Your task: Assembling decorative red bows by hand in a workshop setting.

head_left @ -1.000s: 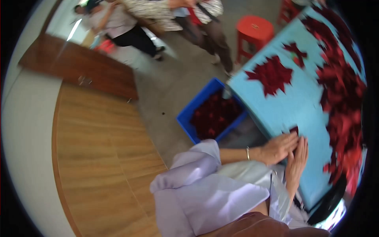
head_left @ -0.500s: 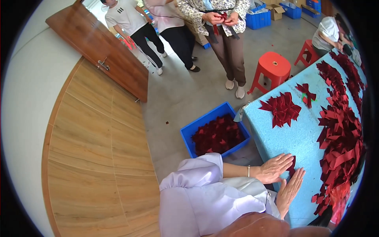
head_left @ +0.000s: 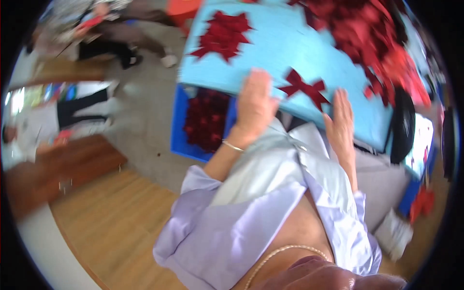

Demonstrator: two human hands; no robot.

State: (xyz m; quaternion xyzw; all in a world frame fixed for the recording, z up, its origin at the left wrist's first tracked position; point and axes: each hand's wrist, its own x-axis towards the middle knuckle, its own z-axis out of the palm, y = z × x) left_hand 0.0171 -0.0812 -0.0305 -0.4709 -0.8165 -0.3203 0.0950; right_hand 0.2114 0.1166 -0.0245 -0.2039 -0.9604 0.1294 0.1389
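Observation:
A dark red ribbon bow (head_left: 303,89) lies flat near the front edge of the light blue table (head_left: 275,43), between my two hands. On its left, my left hand (head_left: 256,104) rests at the table edge, fingers stretched out and holding nothing. My right hand (head_left: 341,118) is to the right of the bow, fingers extended upward, also without anything in it. Neither hand appears to grip the bow. A small pile of similar bows (head_left: 224,36) sits at the far left of the tabletop.
A large heap of red ribbon pieces (head_left: 357,29) covers the far right of the table. Under the left edge stands a blue crate (head_left: 177,140) of red pieces. A black object (head_left: 402,125) and a bright screen (head_left: 419,150) are at right. Blurred people and a wooden door (head_left: 67,169) appear at left.
The view has turned, so the table now lies ahead. My hands, earlier close together over a dark red ribbon piece, are now apart on either side of a bow.

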